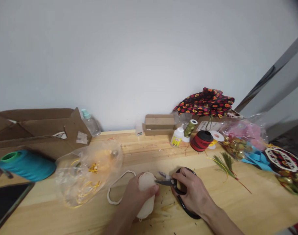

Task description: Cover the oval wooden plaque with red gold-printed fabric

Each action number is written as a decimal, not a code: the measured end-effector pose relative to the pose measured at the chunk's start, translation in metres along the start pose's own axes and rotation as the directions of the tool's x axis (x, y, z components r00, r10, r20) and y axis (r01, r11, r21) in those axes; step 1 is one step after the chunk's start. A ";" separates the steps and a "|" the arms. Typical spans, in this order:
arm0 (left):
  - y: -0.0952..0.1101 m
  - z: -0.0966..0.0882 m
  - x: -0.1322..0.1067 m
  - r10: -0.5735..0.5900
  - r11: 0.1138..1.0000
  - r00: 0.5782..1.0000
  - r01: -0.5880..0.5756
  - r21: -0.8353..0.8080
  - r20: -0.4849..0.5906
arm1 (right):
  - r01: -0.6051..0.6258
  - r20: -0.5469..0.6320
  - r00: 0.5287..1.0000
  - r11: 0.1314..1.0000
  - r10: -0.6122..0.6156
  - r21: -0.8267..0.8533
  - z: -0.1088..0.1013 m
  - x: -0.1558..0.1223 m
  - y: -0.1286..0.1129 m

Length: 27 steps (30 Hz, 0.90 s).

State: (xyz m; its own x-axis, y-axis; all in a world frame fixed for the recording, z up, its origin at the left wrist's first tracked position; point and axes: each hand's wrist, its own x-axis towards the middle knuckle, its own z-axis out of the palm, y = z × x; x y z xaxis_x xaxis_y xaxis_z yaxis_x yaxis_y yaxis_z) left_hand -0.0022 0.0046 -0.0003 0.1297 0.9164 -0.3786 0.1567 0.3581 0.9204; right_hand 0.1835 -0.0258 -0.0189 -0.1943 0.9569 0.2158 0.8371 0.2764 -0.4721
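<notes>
My left hand point(136, 197) grips a pale, flat plate with a scalloped edge point(147, 182), thumb across its front. In my right hand point(191, 189) is a pair of black-handled scissors point(164, 182), fingers through the handle. The blade tips meet the plate's right edge beside my left thumb; I cannot tell whether they cut into it. A thin pale frame with a wavy outline point(111, 197) lies on the table just left of my left hand. Small dark scraps are scattered on the wood below the scissors.
Behind my hands stand a white glue bottle point(177, 137), a green thread spool point(190, 128) and a red-black cord spool point(201, 141). Left are a clear bag with yellow cord point(90, 174), a teal thread cone point(27, 165) and a cardboard box point(41, 125). Green sprigs point(223, 164) lie right.
</notes>
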 end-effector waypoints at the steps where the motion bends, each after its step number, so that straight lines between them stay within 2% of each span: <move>1: 0.001 -0.001 0.000 0.005 1.000 1.000 -0.005 0.014 0.024 | -0.002 0.004 1.000 1.000 0.002 0.001 0.000 -0.001 -0.001; 4: 0.002 -0.002 0.000 -0.011 0.999 0.990 0.006 0.038 0.143 | -0.013 0.011 1.000 1.000 0.013 -0.014 0.001 -0.001 -0.002; 6: 0.002 -0.003 0.000 -0.004 0.999 0.984 -0.005 0.050 0.178 | -0.011 0.018 1.000 0.999 0.012 -0.042 0.002 -0.001 -0.002; 12: 0.002 -0.001 0.000 -0.019 0.998 0.992 0.011 0.059 0.126 | -0.012 0.004 1.000 0.995 0.013 -0.100 0.007 0.001 -0.003; 18: 0.001 0.001 0.002 -0.027 0.997 0.997 0.021 0.072 0.077 | -0.075 -0.033 0.997 0.990 0.071 -0.121 0.015 -0.002 -0.004; 27: -0.001 -0.004 0.006 -0.077 0.997 0.985 0.071 0.043 0.155 | -0.073 -0.024 0.997 0.985 0.070 -0.158 0.013 -0.002 -0.007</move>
State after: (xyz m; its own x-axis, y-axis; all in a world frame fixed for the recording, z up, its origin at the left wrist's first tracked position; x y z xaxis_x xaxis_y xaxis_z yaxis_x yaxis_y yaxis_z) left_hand -0.0058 0.0102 -0.0028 0.2678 0.8474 -0.4586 0.2074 0.4141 0.8863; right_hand 0.1717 -0.0281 -0.0270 -0.1226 0.9715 0.2028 0.9193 0.1881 -0.3455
